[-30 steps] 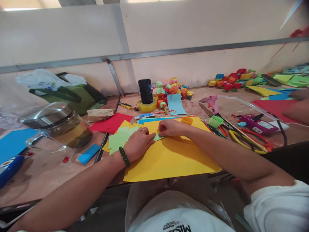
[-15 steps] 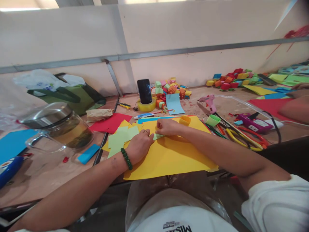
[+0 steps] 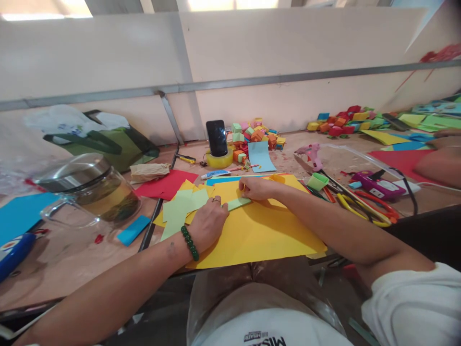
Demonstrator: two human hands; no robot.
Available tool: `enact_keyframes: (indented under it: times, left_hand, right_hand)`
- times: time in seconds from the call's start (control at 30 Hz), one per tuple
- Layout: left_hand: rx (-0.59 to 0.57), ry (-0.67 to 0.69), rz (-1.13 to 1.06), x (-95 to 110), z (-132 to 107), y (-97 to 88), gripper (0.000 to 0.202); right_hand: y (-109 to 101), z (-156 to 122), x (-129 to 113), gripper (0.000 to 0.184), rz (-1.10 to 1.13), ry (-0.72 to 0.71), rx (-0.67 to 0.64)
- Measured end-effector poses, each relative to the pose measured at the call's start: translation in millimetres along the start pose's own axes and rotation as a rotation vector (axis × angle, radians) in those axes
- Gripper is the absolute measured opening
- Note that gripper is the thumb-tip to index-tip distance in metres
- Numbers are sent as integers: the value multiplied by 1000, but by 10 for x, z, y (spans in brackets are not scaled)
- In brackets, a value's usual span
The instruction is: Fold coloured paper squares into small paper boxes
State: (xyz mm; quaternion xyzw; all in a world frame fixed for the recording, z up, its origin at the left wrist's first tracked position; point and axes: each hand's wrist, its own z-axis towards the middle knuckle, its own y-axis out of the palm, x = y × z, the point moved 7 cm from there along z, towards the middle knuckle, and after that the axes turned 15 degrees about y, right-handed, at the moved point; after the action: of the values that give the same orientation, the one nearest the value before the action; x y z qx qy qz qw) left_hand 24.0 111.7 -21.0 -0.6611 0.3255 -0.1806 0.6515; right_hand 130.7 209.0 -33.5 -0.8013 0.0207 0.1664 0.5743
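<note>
A pale green paper strip (image 3: 238, 203) lies on a large yellow paper sheet (image 3: 273, 228). My left hand (image 3: 211, 221), with a green bead bracelet at the wrist, presses the strip's left end with its fingers closed; the fingertips are partly hidden. At the other end, my right hand (image 3: 257, 187) bends its fingers in a pinch on the strip. Loose pale green paper pieces (image 3: 176, 209) overlap yellow scraps just left of my left hand. Behind my right hand sits a small folded yellow paper piece (image 3: 277, 178).
A glass mug (image 3: 91, 192) stands at left near a green bag (image 3: 104, 144). A phone (image 3: 216, 138) leans upright on a tape roll (image 3: 219, 159), beside piled paper cubes (image 3: 257, 134). A pink glue gun (image 3: 312, 154), scissors (image 3: 363, 211) and a purple power strip (image 3: 382, 184) lie right. Another person's arm (image 3: 441, 166) rests far right.
My right hand has shifted slightly right along the strip, and more of the green strip shows between my hands. My left hand stays almost in place. The view has tilted slightly.
</note>
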Motion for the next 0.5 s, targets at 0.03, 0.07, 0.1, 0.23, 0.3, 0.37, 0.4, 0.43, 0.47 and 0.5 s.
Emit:
enact_keyframes:
  times: [0.03, 0.07, 0.1, 0.23, 0.3, 0.37, 0.4, 0.43, 0.47, 0.5]
  left_hand:
    - [-8, 6, 5, 9, -2, -3, 28]
    - [-16, 12, 7, 18, -2, -7, 28]
    - [-22, 19, 7, 27, -1, -13, 28]
    - [-31, 43, 19, 63, 12, -40, 28]
    - [-44, 48, 28, 74, 13, -39, 28]
    - [-43, 53, 28, 81, 9, -41, 29]
    - [-33, 57, 26, 85, 6, -47, 29]
    - [-20, 61, 25, 88, 2, -54, 30]
    - [-10, 65, 26, 91, -1, -61, 30]
    - [-7, 67, 27, 93, -2, -65, 30]
  right_hand:
    - [-12, -1, 3, 27, 1, -4, -4]
    - [-24, -6, 4, 26, 2, -9, -8]
    - [-35, -16, 1, 25, 4, -13, -11]
    - [-55, -86, -80, 24, 18, -8, 29]
    - [-35, -108, -155, 22, 28, 0, 78]
    - [10, -99, -220, 26, 38, 3, 114]
    - [35, -83, -242, 28, 43, 2, 123]
    - [59, -64, -255, 31, 47, 1, 127]
    - [77, -44, -260, 33, 52, -3, 127]
    - [91, -27, -260, 35, 58, -8, 122]
